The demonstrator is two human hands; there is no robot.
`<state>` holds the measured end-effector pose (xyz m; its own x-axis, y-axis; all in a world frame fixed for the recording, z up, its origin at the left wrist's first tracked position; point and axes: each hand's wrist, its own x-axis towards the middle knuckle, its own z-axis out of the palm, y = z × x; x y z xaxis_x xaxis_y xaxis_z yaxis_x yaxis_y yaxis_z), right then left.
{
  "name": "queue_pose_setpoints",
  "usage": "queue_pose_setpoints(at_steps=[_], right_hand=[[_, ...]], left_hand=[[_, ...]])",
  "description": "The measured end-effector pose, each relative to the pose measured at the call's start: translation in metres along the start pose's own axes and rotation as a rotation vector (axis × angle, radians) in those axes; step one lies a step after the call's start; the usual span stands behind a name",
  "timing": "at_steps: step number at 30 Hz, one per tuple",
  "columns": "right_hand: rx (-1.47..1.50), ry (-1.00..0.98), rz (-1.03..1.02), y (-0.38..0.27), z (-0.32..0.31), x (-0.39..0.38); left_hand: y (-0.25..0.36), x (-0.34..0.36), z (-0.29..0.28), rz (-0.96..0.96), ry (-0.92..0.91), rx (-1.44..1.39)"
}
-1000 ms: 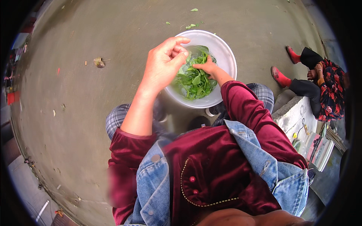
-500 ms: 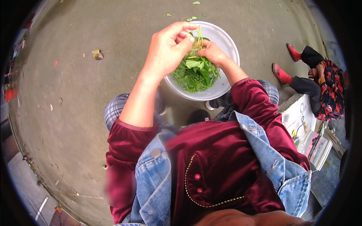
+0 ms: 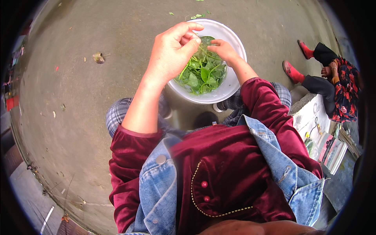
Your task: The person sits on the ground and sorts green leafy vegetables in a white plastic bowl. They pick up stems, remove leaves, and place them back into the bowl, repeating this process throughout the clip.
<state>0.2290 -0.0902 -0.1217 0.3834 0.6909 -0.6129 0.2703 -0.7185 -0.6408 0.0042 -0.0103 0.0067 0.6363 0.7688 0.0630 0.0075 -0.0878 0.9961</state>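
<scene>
A pale round basin (image 3: pixel 233 81) between my knees holds water and leafy greens (image 3: pixel 199 77). My left hand (image 3: pixel 178 47) is raised over the basin's upper left part, fingers curled toward the thumb; whatever they may hold is hidden or too small to make out. To its right, my right hand (image 3: pixel 225 50) hovers just over the greens with its fingers loosely apart and nothing visible lifted in them.
Another person (image 3: pixel 342 86) sits at the right in red shoes and a floral top, beside a pale block (image 3: pixel 307 113) with small items and stacked flat boards (image 3: pixel 331 150). Scattered leaves (image 3: pixel 196 16) and a dry leaf (image 3: pixel 98 58) lie on the concrete floor (image 3: pixel 70 98).
My right hand has come up out of the greens, and the stems raised half a second ago are lower now. My left hand appears higher in view than a second ago, still curled.
</scene>
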Motion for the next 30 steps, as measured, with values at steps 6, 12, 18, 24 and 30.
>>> queue_pose_setpoints(at_steps=[6, 12, 18, 24, 30], right_hand=[[0.381, -0.090, 0.441, 0.003, 0.005, 0.022], [0.716, -0.382, 0.570, 0.016, 0.018, 0.031], [0.895, -0.547, 0.487, 0.050, 0.058, 0.052], [0.878, -0.509, 0.360, 0.079, 0.095, 0.092], [0.847, -0.454, 0.000, 0.045, 0.086, 0.088]], left_hand=[[0.018, -0.008, -0.015, 0.037, -0.114, 0.009], [0.026, -0.006, -0.024, -0.005, -0.111, -0.041], [0.029, -0.013, -0.041, -0.048, -0.082, -0.086], [0.028, -0.009, -0.040, -0.038, -0.084, -0.094], [0.024, -0.005, -0.040, -0.022, -0.078, -0.139]])
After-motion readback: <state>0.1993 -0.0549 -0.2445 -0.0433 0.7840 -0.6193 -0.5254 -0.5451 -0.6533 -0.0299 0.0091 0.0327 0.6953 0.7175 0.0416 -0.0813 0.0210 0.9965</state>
